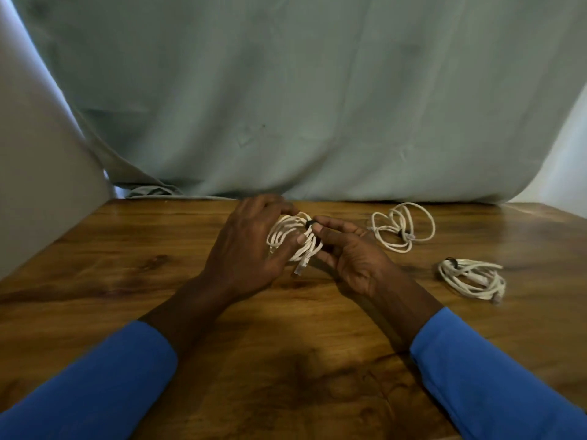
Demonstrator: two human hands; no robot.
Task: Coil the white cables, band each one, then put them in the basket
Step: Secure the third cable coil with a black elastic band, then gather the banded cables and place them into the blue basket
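A coiled white cable [287, 231] is held between both hands above the middle of the wooden table [127, 265]. My left hand [247, 246] grips the coil from the left, thumb across its loops. My right hand [346, 252] pinches a black band [309, 224] at the coil's top. A clear plug hangs below the coil. Two more white cable coils lie on the table to the right: one [401, 227] farther back with a dark band round its middle, one [471, 277] nearer with a dark band at its left end. No basket is in view.
A grey-green cloth [301, 106] hangs behind the table's far edge. A pale wall or panel [35, 185] stands at the left. Blue sleeves cover both forearms near the front of the table.
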